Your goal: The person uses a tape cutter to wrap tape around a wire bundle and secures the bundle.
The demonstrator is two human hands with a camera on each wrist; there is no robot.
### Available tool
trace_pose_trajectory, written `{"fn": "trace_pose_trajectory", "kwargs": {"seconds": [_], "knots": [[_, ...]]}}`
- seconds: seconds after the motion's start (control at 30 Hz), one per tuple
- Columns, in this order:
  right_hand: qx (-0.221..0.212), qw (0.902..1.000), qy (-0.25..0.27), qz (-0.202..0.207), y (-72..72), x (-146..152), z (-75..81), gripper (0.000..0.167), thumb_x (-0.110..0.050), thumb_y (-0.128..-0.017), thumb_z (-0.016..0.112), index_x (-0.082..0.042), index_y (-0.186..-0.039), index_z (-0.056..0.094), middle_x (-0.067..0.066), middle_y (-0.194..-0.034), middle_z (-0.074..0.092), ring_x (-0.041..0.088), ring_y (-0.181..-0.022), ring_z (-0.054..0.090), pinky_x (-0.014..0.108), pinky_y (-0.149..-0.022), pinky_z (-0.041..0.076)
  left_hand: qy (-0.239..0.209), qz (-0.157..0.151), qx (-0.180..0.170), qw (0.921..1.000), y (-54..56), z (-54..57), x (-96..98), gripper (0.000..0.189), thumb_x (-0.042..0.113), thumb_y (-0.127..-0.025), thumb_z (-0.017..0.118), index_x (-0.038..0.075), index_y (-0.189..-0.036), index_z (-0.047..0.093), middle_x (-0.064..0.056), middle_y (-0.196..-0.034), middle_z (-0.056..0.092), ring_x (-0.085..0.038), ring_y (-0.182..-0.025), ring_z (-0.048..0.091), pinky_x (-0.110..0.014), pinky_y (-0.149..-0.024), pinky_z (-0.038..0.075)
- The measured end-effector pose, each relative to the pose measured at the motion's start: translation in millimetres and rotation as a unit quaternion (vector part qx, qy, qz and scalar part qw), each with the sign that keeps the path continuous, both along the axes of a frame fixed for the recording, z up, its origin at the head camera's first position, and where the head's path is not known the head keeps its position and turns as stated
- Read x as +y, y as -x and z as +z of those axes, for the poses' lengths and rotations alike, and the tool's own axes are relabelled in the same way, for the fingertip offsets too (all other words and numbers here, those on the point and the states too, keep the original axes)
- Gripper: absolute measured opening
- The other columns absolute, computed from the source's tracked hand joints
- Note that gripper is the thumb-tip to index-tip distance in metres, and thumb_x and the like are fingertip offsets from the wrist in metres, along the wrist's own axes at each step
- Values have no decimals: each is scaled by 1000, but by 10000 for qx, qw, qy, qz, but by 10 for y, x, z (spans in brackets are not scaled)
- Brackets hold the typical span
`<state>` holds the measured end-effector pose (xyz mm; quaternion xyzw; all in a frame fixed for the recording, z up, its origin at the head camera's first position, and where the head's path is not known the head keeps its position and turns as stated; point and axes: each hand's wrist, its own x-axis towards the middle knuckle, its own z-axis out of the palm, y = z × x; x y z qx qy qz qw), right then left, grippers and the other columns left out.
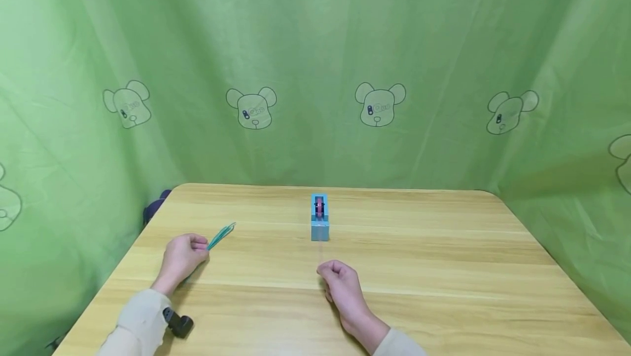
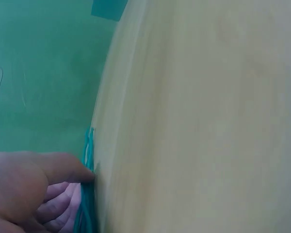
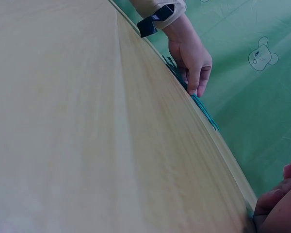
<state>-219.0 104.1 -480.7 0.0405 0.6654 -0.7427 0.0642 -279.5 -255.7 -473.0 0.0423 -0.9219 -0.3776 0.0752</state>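
A bundle of thin teal cords [image 1: 222,235] lies on the left part of the table, and my left hand [image 1: 181,260] pinches it around its middle. Thumb and fingers close about the cords [image 2: 88,208] in the left wrist view. A light-blue tape dispenser [image 1: 320,231] with a pinkish roll stands at the table's centre. From its front a faint, see-through strip of tape [image 1: 321,251] runs toward me. My right hand [image 1: 344,290] pinches the near end of that strip between thumb and forefinger. The right wrist view catches only part of the right hand [image 3: 280,206], at the lower right corner.
A wooden table [image 1: 443,246] spreads under both hands. Green curtains [image 1: 315,44] printed with bear heads hang behind it and at its sides. On my left wrist sits a black strapped device [image 1: 178,323]. Something dark purple [image 1: 154,208] shows past the table's left edge.
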Motion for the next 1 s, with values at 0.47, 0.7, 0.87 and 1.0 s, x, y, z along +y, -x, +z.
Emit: {"fn": "trace_pose_trajectory", "kwargs": {"seconds": [0.47,0.7,0.87,1.0], "knots": [[164,9999,16,-18,11,19,17,16,-9,-97,57,6,-99,61,-3,-66,44,10,-58,38,20,-52,37,465,-400,-114,9981,68,67,41,22,-1,-77,68,-5,-99,68,-8,-87,67,-23,-81,62,-43,-80,51],[171,9998,4,-46,5,9,18,15,-7,-95,57,7,-99,61,-2,-66,45,10,-57,39,20,-52,38,1099,-725,88,9913,82,95,33,17,1,-84,69,-7,-99,68,-14,-90,69,-32,-86,66,-49,-81,52],[127,9999,-29,-35,-10,3,28,16,-9,-95,59,7,-99,61,-2,-67,45,10,-57,40,20,-52,38,992,-771,-59,9921,72,108,28,15,1,-83,69,-6,-96,68,-11,-88,68,-30,-85,65,-50,-81,52],[101,9999,-39,-21,-16,-6,29,17,-10,-95,59,7,-99,61,-2,-66,45,10,-57,40,20,-51,37,998,-786,-98,9919,52,111,28,14,2,-84,69,-4,-97,68,-9,-88,68,-28,-85,65,-50,-82,51]]}}
